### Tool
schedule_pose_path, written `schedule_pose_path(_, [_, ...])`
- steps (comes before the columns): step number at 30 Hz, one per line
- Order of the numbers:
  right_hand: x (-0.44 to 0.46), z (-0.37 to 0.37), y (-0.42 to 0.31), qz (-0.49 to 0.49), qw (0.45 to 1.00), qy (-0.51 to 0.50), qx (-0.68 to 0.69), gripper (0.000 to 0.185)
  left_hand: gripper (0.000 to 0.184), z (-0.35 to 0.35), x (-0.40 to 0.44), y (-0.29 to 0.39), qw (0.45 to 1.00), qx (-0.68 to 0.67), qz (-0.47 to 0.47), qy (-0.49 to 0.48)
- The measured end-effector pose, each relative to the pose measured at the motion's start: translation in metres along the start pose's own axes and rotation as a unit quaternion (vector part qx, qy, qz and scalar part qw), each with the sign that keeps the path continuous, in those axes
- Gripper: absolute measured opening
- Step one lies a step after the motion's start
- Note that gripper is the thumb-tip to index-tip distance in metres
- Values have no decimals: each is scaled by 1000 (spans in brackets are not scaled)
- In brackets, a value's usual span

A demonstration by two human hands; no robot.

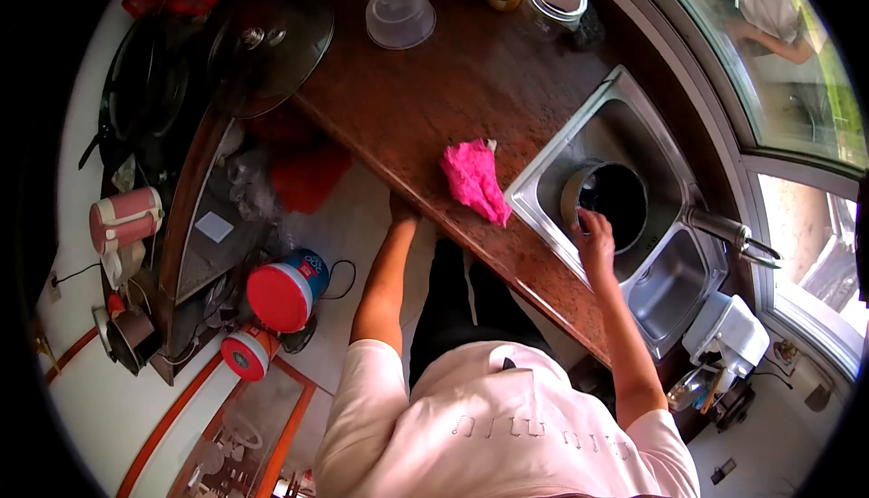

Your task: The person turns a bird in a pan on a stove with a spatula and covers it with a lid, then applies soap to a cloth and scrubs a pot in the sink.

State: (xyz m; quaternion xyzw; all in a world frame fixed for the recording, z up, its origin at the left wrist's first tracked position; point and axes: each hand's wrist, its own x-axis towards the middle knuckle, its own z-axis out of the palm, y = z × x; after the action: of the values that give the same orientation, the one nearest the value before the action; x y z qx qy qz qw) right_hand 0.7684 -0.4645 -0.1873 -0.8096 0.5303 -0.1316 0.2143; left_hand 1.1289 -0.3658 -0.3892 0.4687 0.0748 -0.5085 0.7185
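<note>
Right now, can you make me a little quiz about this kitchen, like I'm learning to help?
1. What colour is the crumpled cloth on the countertop?
2. True or false: the pot is in the smaller sink basin.
3. Where is the right hand?
A) On the cloth
B) At the pot's rim
C) On the faucet

Key:
1. Bright pink.
2. False; it's in the larger basin.
3. B.

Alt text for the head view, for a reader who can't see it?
A person's right hand is at the rim of a pot in a steel sink. A pink cloth lies beside it on the brown counter, whose edge partly hides the left hand.
</note>
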Motion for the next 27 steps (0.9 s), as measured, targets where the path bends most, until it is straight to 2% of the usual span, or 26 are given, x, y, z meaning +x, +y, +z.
schedule_pose_path(3, [13, 23, -69, -19, 996, -17, 89, 40, 45, -7, 22, -16, 995, -35, -24, -91])
schedule_pose_path(5, [25, 40, -114, -30, 992, -23, 120, 55, 46, -5, 28, -21, 991, -28, -40, -123])
schedule_pose_path(7, [44, 44, -150, -49, 988, -62, 135, 60, 46, 0, 29, -25, 989, -7, -51, -138])
schedule_pose_path(9, [63, 53, -170, -109, 992, -39, 57, 64, 47, 6, 27, -30, 987, 31, -55, -146])
schedule_pose_path(13, [74, 72, -177, -72, 995, -65, -19, 59, 48, 13, 21, -32, 978, 139, -29, -152])
schedule_pose_path(15, [76, 87, -169, -95, 995, -20, -17, 48, 49, 13, 15, -26, 964, 223, 17, -145])
schedule_pose_path(17, [81, 92, -166, -114, 993, 7, -6, 41, 50, 7, 4, -15, 929, 335, 87, -128])
schedule_pose_path(19, [87, 93, -164, -113, 993, -28, 4, 39, 51, -6, -11, 0, 873, 458, 131, -101])
schedule_pose_path(21, [85, 103, -153, -87, 994, -59, 37, 43, 47, -24, -25, 16, 800, 585, 103, -86])
schedule_pose_path(22, [84, 97, -153, -80, 995, -34, 52, 43, 43, -22, -36, 30, 751, 649, 74, -90])
schedule_pose_path(24, [82, 95, -139, -168, 986, 0, -16, 40, 31, 0, -80, 52, 742, 644, 170, -79])
schedule_pose_path(25, [84, 95, -133, -216, 975, 15, -50, 38, 30, -9, -92, 54, 734, 664, 123, -79])
schedule_pose_path(26, [90, 94, -131, -217, 974, 31, -57, 37, 29, -22, -102, 60, 721, 684, 77, -76])
schedule_pose_path(27, [101, 94, -130, -219, 972, 50, -62, 37, 28, -24, -116, 64, 707, 696, 92, -87])
